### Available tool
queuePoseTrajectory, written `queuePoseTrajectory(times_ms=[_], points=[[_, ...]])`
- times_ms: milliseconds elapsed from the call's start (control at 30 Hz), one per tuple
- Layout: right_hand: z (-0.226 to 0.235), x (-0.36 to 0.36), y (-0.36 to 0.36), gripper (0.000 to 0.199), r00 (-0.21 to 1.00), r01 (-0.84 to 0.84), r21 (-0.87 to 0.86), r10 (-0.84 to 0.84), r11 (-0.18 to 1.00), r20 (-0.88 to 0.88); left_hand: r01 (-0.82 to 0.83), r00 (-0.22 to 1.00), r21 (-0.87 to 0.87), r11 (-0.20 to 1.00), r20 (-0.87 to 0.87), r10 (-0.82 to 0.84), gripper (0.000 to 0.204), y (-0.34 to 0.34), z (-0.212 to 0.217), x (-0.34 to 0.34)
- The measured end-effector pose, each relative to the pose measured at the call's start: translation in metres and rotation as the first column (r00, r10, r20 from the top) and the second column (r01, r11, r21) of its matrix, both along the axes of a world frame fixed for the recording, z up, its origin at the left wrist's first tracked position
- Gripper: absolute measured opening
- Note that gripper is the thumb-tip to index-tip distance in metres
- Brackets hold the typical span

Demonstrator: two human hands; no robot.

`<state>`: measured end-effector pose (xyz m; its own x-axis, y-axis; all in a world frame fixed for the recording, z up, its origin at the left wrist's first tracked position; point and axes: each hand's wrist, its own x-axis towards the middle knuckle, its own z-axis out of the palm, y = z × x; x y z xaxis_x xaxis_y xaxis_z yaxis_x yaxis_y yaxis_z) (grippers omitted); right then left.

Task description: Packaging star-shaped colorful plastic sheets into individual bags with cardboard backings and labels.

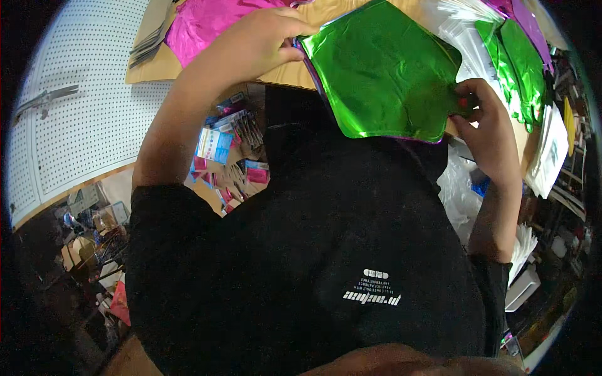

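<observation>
— While both hands grip the green foil balloon (382,72) at the bench (282,74) edge, what helps?
— Left hand (251,44) pinning its left edge, right hand (486,122) pinching its right; keeping it flat.

One head-worn fisheye view looks steeply down from close above the person's chest. It faces forward over the work table (157,66), edges bending toward the rim
</observation>
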<state>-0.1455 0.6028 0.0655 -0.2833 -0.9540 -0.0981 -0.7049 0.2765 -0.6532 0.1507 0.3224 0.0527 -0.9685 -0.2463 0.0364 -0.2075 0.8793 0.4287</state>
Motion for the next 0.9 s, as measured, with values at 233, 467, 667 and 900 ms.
queuePoseTrajectory(times_ms=[233,467,667,900], points=[[-0.002,0.003,0.001,0.046,0.989,0.025,-0.065,-0.016,0.998,0.145,0.091,0.995,-0.09,0.992,-0.024,-0.093,0.039,0.001,0.005,0.001],[-0.007,0.003,0.004,0.047,0.985,0.046,-0.016,-0.042,0.999,0.166,0.097,0.993,-0.154,0.983,-0.049,-0.106,0.029,-0.006,-0.008,0.005],[-0.003,0.007,0.0,0.039,0.751,0.243,-0.085,-0.132,0.966,0.647,0.09,0.995,-0.145,0.985,-0.025,-0.095,0.025,-0.002,-0.006,0.006],[-0.028,-0.011,-0.001,0.016,0.868,0.266,0.0,-0.239,0.964,0.436,0.1,0.995,-0.078,0.992,0.004,-0.1,0.035,-0.001,0.005,0.005]])
